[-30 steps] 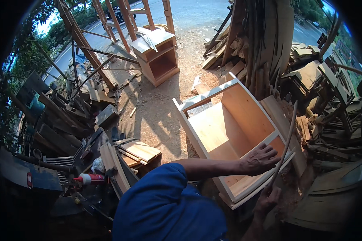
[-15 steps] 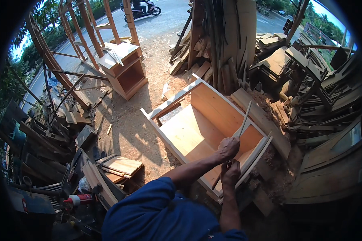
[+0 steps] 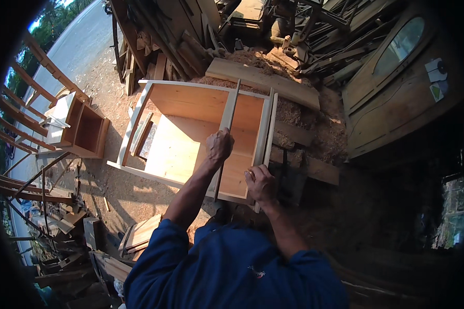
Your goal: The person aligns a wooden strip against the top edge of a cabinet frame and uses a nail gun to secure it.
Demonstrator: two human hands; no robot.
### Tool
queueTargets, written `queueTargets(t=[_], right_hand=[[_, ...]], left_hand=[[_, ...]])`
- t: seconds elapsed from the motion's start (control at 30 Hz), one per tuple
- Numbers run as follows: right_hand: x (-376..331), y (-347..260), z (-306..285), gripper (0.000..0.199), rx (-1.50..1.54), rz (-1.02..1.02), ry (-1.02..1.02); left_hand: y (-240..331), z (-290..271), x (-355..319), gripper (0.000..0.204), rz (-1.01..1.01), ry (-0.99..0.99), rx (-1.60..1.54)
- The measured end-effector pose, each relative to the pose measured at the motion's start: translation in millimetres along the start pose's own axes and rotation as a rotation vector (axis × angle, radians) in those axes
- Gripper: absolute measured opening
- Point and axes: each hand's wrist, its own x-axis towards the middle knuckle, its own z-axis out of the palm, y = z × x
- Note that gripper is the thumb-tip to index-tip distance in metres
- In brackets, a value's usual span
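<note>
An open wooden cabinet carcass (image 3: pixel 185 99) lies before me, its open side facing up. My left hand (image 3: pixel 220 144) is closed around a long thin wooden strip (image 3: pixel 235 104), which runs from the far side to the near side alongside the cabinet's cross rail. My right hand (image 3: pixel 261 184) is at the near right corner of the cabinet, fingers curled in a pinch. Something small seems to show at its fingertips, too small to name. A narrow loose-looking board (image 3: pixel 269 135) runs along the cabinet's right edge, just beyond that hand.
A plank (image 3: pixel 265 82) lies on sawdust beyond the cabinet. A small wooden cabinet (image 3: pixel 99 135) stands at the left. Stacked boards (image 3: pixel 141 233) lie near my left elbow. A door with an oval pane (image 3: pixel 381 92) leans at the right; scrap timber (image 3: pixel 325 46) is heaped behind.
My view has swung right. My hands have moved apart: the left keeps the strip, now lined up along the cross rail, while the right has shifted to the cabinet's right edge.
</note>
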Motion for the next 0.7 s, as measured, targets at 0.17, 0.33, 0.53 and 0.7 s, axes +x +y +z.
queueTargets(t=[0.17,0.33,0.53,0.7], right_hand=[[-5,12,-12,0.013,-0.029,-0.031,0.06],[-16,21,-7,0.011,-0.038,-0.029,0.047],[-20,23,-2,0.011,-0.011,-0.011,0.045],[-19,24,1,0.01,-0.013,-0.032,0.05]], left_hand=[[1,13,-3,0.027,0.026,-0.012,0.005],[-4,8,-8,0.028,-0.001,-0.055,0.025],[-12,5,-14,0.03,-0.002,-0.094,0.025],[-16,11,-20,0.029,-0.009,-0.098,0.02]])
